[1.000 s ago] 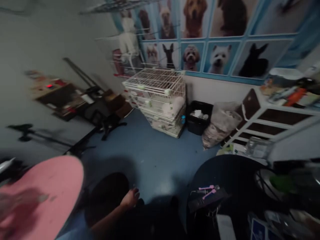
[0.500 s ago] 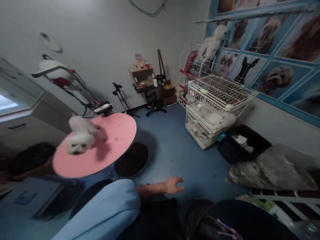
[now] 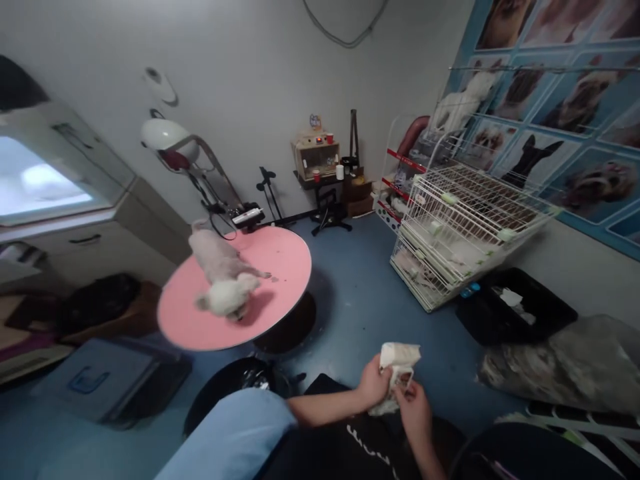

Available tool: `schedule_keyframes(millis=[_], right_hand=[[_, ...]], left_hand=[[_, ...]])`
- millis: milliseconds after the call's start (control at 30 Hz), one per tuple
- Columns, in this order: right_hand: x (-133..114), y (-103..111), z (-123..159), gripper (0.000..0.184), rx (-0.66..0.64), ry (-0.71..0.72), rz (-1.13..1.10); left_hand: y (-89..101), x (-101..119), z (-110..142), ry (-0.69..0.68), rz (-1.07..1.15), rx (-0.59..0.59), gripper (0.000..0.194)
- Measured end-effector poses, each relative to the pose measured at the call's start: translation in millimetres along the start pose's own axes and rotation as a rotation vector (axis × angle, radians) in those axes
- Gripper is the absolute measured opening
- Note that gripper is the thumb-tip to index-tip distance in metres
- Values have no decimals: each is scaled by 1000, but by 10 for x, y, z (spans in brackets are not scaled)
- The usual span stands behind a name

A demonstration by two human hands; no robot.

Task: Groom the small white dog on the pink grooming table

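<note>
My left hand (image 3: 374,387) is wrapped round a whitish packet (image 3: 400,357) over my lap. The packet has a pale block-like top and a crumpled lower part; its contents cannot be made out. My right hand (image 3: 414,407) has its fingers closed on the packet's near right side, close to a small gap in it. On the round pink table (image 3: 285,260) to the left stands a small white dog (image 3: 215,257) with a close-trimmed body and a fluffier head (image 3: 227,300). Its head is bent down toward the tabletop, and neither hand touches it.
A white wire cage (image 3: 445,227) stands on the right, beside a black bin (image 3: 555,303) and a grey plastic bag (image 3: 575,367). A white-headed stand dryer (image 3: 167,137) is behind the table. A blue-grey case (image 3: 100,380) lies at left; a black round bin (image 3: 220,390) is near my knee.
My view has swung left. Both hands now hold the white packet; earlier one hand reached out with nothing in it. The dog has lowered and turned its head.
</note>
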State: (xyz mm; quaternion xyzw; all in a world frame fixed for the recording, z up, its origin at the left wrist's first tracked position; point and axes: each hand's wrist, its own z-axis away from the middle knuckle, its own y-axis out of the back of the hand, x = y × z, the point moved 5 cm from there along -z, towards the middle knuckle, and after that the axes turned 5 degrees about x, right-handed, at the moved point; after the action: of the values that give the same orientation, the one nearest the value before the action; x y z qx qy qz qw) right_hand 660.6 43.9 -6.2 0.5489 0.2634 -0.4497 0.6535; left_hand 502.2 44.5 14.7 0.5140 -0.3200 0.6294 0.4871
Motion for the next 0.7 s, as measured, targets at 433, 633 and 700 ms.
schedule_keyframes(millis=[433,633,700], right_hand=[[-408,-712,-110,33,18,292,247],[-578,-661,49,42,-411,581,50],[-518,-570,0,37,-362,618,118]], left_hand=[[703,-246,-75,139,254,432,25],[483,-346,-165,207,419,477,19],[383,-364,-161,208,457,455,22]])
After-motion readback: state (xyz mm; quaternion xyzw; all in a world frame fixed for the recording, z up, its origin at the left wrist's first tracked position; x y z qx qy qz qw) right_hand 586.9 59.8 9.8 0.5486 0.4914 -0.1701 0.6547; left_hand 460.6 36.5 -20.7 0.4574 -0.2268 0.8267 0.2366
